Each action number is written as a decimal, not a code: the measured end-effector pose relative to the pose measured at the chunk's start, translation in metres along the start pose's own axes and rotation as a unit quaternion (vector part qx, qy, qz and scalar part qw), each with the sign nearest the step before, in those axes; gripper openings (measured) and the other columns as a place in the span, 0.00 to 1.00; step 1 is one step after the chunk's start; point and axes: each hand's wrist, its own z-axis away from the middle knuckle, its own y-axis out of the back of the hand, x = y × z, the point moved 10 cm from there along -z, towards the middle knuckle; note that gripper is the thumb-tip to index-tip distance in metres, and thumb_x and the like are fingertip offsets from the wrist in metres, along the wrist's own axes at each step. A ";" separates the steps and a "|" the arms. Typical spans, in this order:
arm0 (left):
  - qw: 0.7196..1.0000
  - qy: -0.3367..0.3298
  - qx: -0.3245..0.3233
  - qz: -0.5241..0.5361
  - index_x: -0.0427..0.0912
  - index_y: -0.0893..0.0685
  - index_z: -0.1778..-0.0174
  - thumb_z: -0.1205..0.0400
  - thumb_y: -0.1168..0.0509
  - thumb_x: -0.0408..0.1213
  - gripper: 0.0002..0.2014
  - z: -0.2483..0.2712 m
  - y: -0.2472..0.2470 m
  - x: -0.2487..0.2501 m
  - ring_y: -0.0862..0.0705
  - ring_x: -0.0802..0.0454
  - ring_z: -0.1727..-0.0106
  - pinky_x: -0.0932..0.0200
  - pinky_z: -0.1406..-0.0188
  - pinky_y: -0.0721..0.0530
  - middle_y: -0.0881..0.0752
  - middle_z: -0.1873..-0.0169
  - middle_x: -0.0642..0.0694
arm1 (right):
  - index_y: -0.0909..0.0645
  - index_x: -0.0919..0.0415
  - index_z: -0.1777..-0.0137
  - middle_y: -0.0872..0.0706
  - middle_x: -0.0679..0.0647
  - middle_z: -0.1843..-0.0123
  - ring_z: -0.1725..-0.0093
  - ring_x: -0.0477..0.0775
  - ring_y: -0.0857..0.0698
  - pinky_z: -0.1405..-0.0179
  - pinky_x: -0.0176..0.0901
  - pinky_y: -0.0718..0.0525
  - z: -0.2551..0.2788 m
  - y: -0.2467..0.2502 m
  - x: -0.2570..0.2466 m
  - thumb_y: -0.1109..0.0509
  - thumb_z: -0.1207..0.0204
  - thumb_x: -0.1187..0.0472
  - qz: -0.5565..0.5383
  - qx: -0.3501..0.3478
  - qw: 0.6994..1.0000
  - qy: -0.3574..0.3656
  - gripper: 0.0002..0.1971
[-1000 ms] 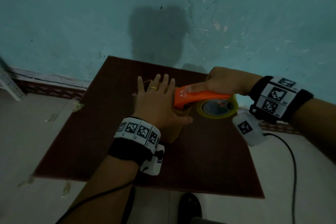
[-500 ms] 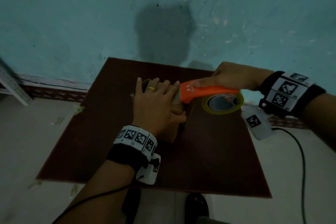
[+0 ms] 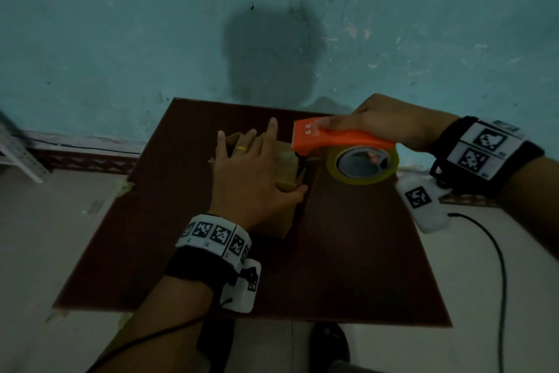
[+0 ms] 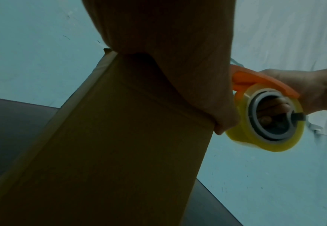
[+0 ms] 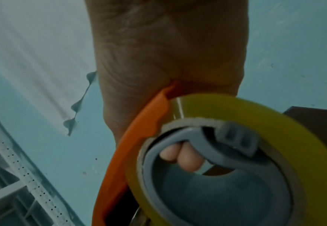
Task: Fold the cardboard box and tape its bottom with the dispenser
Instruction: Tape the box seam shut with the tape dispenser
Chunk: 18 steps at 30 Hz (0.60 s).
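A small cardboard box [image 3: 286, 157] stands on the dark brown table [image 3: 348, 251]. My left hand [image 3: 251, 173] lies flat on its top with fingers spread, the thumb over the right edge; the left wrist view shows the box side [image 4: 129, 152] under that hand [image 4: 168, 61]. My right hand [image 3: 387, 124] grips an orange tape dispenser [image 3: 332, 138] carrying a yellow tape roll [image 3: 361, 164]. The dispenser's front end hovers at the box's upper right edge. In the right wrist view, fingers [image 5: 183, 159] show through the roll's grey core, beside the orange body [image 5: 135, 137].
A teal wall [image 3: 151, 39] rises just behind the table. A white metal rack [image 3: 18, 154] stands at far left. A black cable [image 3: 499, 266] trails over the floor on the right, and a dark shoe [image 3: 329, 345] sits below the table's near edge.
The dispenser has drawn slightly right and away from my left fingers, uncovering more of the box top. My left index finger has spread and lifted.
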 end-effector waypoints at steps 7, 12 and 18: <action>0.999 -0.021 0.014 -0.020 0.56 0.48 0.04 0.26 0.45 0.81 0.55 0.005 0.000 0.005 0.31 0.42 0.10 0.20 0.13 0.47 0.26 0.13 0.48 | 0.13 0.61 0.69 0.13 0.53 0.74 0.78 0.48 0.18 0.65 0.41 0.18 -0.001 0.001 0.005 0.25 0.29 0.22 0.017 0.007 1.000 -0.020 0.37; 1.000 -0.010 0.024 -0.011 0.52 0.47 0.04 0.28 0.43 0.81 0.58 0.005 0.004 0.006 0.30 0.43 0.10 0.21 0.12 0.46 0.23 0.14 0.47 | 0.11 0.63 0.64 0.11 0.57 0.71 0.75 0.52 0.16 0.60 0.46 0.15 0.003 -0.002 0.018 0.23 0.30 0.24 -0.031 0.004 0.999 -0.024 0.37; 0.999 0.034 0.021 0.022 0.44 0.56 0.05 0.34 0.44 0.88 0.70 0.004 0.005 -0.003 0.28 0.49 0.11 0.29 0.08 0.51 0.24 0.14 0.45 | 0.08 0.72 0.53 0.04 0.68 0.61 0.74 0.56 0.10 0.63 0.44 0.09 0.003 -0.002 0.007 0.23 0.27 0.26 -0.129 0.000 0.991 -0.025 0.41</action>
